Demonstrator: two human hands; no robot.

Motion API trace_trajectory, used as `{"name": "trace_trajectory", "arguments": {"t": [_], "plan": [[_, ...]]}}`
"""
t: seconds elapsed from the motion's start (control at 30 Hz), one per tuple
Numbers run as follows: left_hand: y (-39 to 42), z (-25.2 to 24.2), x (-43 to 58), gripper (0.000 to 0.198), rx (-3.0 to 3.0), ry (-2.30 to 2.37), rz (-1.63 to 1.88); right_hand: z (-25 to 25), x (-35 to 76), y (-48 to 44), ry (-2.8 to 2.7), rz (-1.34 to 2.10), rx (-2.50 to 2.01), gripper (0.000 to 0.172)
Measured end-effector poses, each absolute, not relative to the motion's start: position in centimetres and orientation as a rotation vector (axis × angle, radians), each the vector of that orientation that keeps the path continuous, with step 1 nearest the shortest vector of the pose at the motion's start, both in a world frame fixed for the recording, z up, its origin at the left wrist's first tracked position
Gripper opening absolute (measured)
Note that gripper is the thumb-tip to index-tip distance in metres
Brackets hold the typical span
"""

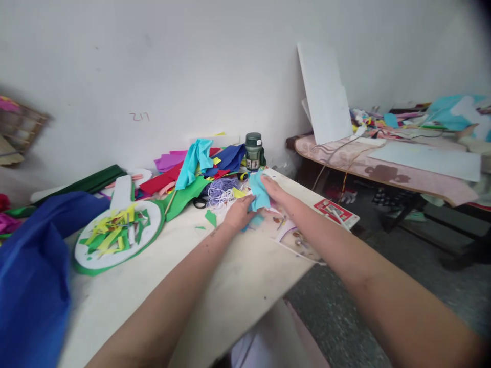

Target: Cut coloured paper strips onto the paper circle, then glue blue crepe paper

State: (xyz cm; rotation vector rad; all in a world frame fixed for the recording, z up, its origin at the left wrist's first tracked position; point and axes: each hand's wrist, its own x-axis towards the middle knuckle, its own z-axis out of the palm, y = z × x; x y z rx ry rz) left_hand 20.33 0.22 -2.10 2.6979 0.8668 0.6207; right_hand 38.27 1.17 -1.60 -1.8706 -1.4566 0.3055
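Note:
A small piece of light blue paper (260, 193), soft and slightly creased like crepe paper or thin cloth, is between my two hands above the far right part of the table. My left hand (240, 212) grips its lower left edge, with the fingertips closed on it. My right hand (273, 188) is at the upper right edge, fingers pressed against the piece; part of its grip is hidden. Just left of the hands lies purple and white cord (222, 192) in a loose tangle, with a yellow scrap (238, 193). A green paper scrap (210, 217) lies nearby.
A white round board with a handle (82, 250) holds yellow and green strips. Blue cloth (36, 271) hangs at left. A turquoise flag on a stick (192, 163), coloured sheets and a dark green bottle (253, 152) stand behind. A red box (336, 213) lies at the right edge.

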Motion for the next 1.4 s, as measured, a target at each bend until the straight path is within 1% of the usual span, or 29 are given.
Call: {"name": "trace_trajectory", "arguments": {"t": [0.03,0.1,0.13,0.2,0.3,0.33,0.47,0.53,0.6,0.67,0.77,0.9,1.03,1.1,1.2,1.23,1.3,1.4], "plan": [[0.5,-2.2,20.2,0.048,2.677,0.893,0.648,-1.4,38.4,1.5,-1.443,0.328,-1.836,0.046],[0.8,-2.0,20.1,0.040,2.611,0.977,0.695,-0.9,38.9,2.0,-1.416,0.369,-1.797,0.039],[1.0,-1.8,20.1,0.037,2.564,1.029,0.720,-0.5,39.2,2.1,-1.440,0.354,-1.810,0.038],[1.1,-1.3,19.9,0.033,2.454,1.110,0.770,0.2,39.7,1.9,-1.523,0.253,-1.866,0.041],[1.1,-0.5,19.5,0.034,2.306,1.107,0.836,0.8,40.0,1.1,-1.694,0.080,-1.898,0.054],[1.1,-0.4,19.3,0.034,2.272,1.070,0.850,0.9,39.9,0.9,-1.743,0.043,-1.882,0.056],[0.9,-0.2,18.4,0.036,2.209,0.948,0.875,1.2,39.3,0.5,-1.816,-0.054,-1.756,0.047],[0.7,-0.3,18.1,0.034,2.255,0.923,0.875,1.5,39.0,0.5,-1.849,-0.060,-1.683,0.048],[0.6,-0.3,17.8,0.033,2.332,0.899,0.868,2.1,38.8,0.6,-1.907,-0.013,-1.651,0.048],[0.4,-0.3,17.7,0.034,2.392,0.904,0.862,2.8,38.7,0.6,-1.930,0.051,-1.691,0.040],[0.4,-0.5,17.7,0.040,2.455,0.990,0.818,4.1,38.5,0.3,-1.801,0.065,-1.830,0.026],[0.8,-1.1,17.9,0.034,2.560,1.098,0.642,6.0,38.5,0.0,-1.617,0.009,-1.885,0.027],[0.6,-1.2,17.9,0.027,2.597,1.018,0.536,7.3,38.5,0.4,-1.553,0.070,-1.709,0.030],[0.2,-0.7,17.6,0.032,2.555,0.917,0.544,7.5,38.3,0.6,-1.492,0.180,-1.583,0.032],[-0.3,0.3,17.1,0.056,2.370,0.835,0.660,7.5,37.6,0.7,-1.402,0.361,-1.450,0.034],[-0.3,0.7,16.9,0.060,2.283,0.826,0.722,7.3,37.2,0.6,-1.390,0.396,-1.426,0.035],[-0.1,1.5,16.9,0.058,2.089,0.794,0.854,7.0,36.3,0.3,-1.403,0.399,-1.390,0.036],[0.7,2.5,17.3,0.054,1.767,0.654,0.995,6.3,34.6,-0.1,-1.524,0.292,-1.349,0.042]]}}
